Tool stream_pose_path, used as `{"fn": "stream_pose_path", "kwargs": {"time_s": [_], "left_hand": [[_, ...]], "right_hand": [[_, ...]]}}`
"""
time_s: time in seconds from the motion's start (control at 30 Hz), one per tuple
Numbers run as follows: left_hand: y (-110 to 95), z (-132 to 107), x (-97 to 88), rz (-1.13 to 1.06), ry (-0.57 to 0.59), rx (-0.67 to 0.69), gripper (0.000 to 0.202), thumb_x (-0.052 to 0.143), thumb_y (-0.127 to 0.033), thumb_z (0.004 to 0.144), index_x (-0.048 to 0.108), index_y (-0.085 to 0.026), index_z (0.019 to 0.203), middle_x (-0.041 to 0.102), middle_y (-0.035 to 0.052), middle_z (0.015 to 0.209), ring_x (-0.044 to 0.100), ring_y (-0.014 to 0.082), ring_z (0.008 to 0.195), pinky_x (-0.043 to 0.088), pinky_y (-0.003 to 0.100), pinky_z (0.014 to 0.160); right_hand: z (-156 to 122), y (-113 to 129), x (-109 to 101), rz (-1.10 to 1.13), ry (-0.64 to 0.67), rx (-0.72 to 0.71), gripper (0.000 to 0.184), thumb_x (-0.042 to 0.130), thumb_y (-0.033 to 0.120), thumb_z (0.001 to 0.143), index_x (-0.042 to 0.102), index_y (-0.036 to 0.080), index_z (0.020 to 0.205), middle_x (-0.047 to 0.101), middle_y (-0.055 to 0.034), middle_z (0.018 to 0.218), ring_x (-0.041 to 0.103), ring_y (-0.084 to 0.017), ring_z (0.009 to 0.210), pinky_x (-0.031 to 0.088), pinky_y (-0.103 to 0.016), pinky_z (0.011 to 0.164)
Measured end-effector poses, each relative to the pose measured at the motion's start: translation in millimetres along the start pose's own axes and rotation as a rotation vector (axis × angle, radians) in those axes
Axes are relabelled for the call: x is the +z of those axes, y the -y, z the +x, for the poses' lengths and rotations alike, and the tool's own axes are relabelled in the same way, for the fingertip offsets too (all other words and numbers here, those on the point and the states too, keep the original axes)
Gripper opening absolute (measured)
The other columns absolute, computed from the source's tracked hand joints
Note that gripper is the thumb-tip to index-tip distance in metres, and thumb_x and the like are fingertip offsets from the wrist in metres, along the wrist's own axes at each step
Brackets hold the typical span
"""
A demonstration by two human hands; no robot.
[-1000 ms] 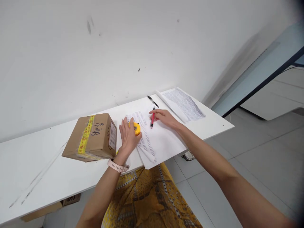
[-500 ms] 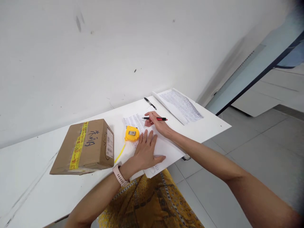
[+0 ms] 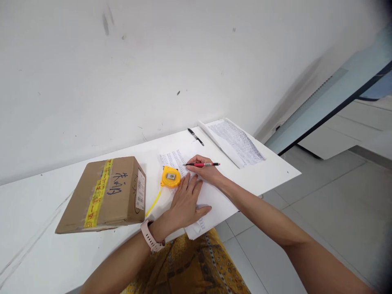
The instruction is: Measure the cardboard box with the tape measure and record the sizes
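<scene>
My left hand [image 3: 187, 204] lies flat with fingers stretched on a sheet of paper [image 3: 220, 206], a pink watch [image 3: 150, 237] around its wrist. My right hand [image 3: 206, 169] is closed on a red pen [image 3: 202, 164], its dark tip pointing left over the written lines of the paper. Just left of my left fingertips sits a yellow tape measure [image 3: 170, 177] on the paper. Its yellow blade [image 3: 153, 202] runs down toward the cardboard box [image 3: 105, 192], which has yellow tape, blue handwriting and a white label. Part of the writing is hidden under my left hand.
A black pen [image 3: 195, 136] lies near the wall side of the white table [image 3: 33, 212]. To the right of it is another stack of written sheets [image 3: 235, 139]. A white wall [image 3: 153, 61] rises behind the table, and grey floor tiles [image 3: 324, 196] show at right.
My right hand has shifted slightly down, with the pen tip lower on the paper and more of the red barrel showing. My left hand stays flat. The view has tilted slightly.
</scene>
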State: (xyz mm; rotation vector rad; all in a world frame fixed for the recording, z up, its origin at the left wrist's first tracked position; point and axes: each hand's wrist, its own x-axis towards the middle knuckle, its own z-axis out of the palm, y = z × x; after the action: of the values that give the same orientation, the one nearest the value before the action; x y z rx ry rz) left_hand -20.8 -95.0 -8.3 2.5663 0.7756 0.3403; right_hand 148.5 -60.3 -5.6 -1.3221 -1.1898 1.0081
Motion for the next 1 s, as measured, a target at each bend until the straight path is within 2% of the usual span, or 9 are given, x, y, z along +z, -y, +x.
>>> {"fn": "stream_pose_path", "kwargs": {"time_s": [0.1,0.17,0.3,0.43,0.53,0.63,0.7,0.83,1.0], "left_hand": [[0,0,-0.8,0.027,0.026,0.007,0.08,0.063,-0.053,0.082,0.039,-0.012,0.146,0.029,0.0227,0.159,0.012,0.0408,0.15,0.016,0.06,0.118],[1,0,-1.0,0.009,0.03,0.021,0.086,0.064,-0.058,0.08,0.036,-0.012,0.148,0.025,0.0222,0.161,0.008,0.0409,0.15,0.015,0.061,0.118],[5,-1,-4.9,-0.046,0.103,0.046,0.114,0.07,-0.073,0.066,0.03,-0.009,0.151,0.017,0.0254,0.162,-0.001,0.0436,0.15,0.01,0.064,0.118],[4,0,-14.1,-0.06,0.193,0.045,0.126,0.068,-0.082,0.059,0.026,-0.01,0.153,0.007,0.025,0.163,-0.006,0.0432,0.149,0.008,0.065,0.118],[0,1,-20.3,-0.025,0.234,0.004,0.113,0.063,-0.08,0.068,0.026,-0.015,0.153,0.009,0.0206,0.164,-0.007,0.0398,0.15,0.011,0.062,0.119],[-5,2,-22.6,0.038,0.226,-0.034,0.089,0.06,-0.065,0.083,0.031,-0.014,0.151,0.017,0.0188,0.164,-0.002,0.0374,0.151,0.015,0.058,0.12],[-6,2,-21.6,0.064,0.198,-0.025,0.081,0.061,-0.056,0.086,0.034,-0.014,0.149,0.021,0.0182,0.163,0.001,0.0372,0.151,0.017,0.057,0.121],[-3,1,-15.7,0.098,0.141,0.002,0.081,0.066,-0.055,0.082,0.036,-0.016,0.147,0.025,0.0177,0.162,0.006,0.0381,0.151,0.02,0.058,0.12],[0,-1,-11.2,0.116,0.104,0.031,0.083,0.065,-0.056,0.082,0.035,-0.015,0.147,0.026,0.019,0.161,0.008,0.0389,0.151,0.02,0.059,0.119]], "right_hand": [[1,-2,0,-0.091,-0.085,-0.052,0.029,0.064,0.046,0.08,0.052,0.021,0.071,0.048,0.0051,0.058,0.042,-0.011,0.053,0.034,-0.027,0.052],[1,-3,0,-0.099,-0.103,-0.068,0.026,0.06,0.045,0.084,0.052,0.022,0.076,0.05,0.0048,0.06,0.045,-0.012,0.055,0.037,-0.027,0.055],[1,-4,2,0.023,-0.044,-0.044,0.025,0.066,0.042,0.08,0.057,0.021,0.088,0.061,0.0012,0.071,0.057,-0.015,0.065,0.045,-0.029,0.063],[1,-5,3,0.06,-0.049,-0.006,0.023,0.065,0.039,0.08,0.049,0.022,0.077,0.059,0.0028,0.063,0.054,-0.014,0.057,0.043,-0.028,0.057],[0,-6,1,-0.044,-0.078,-0.04,0.019,0.058,0.033,0.083,0.045,0.023,0.073,0.051,0.0058,0.058,0.046,-0.012,0.052,0.036,-0.026,0.051],[1,-6,-1,-0.117,-0.083,-0.087,0.01,0.056,0.027,0.082,0.05,0.023,0.076,0.049,0.006,0.062,0.044,-0.011,0.055,0.034,-0.026,0.053],[1,-6,0,-0.079,-0.042,-0.075,0.008,0.057,0.029,0.082,0.051,0.023,0.079,0.052,0.0054,0.064,0.047,-0.012,0.056,0.036,-0.026,0.054],[0,-5,2,-0.084,-0.041,-0.035,0.019,0.06,0.033,0.081,0.047,0.023,0.073,0.048,0.0064,0.057,0.044,-0.012,0.052,0.034,-0.026,0.052],[-1,-3,1,-0.211,-0.069,-0.092,0.023,0.056,0.031,0.081,0.041,0.023,0.066,0.04,0.0069,0.058,0.037,-0.011,0.052,0.029,-0.026,0.051]]}}
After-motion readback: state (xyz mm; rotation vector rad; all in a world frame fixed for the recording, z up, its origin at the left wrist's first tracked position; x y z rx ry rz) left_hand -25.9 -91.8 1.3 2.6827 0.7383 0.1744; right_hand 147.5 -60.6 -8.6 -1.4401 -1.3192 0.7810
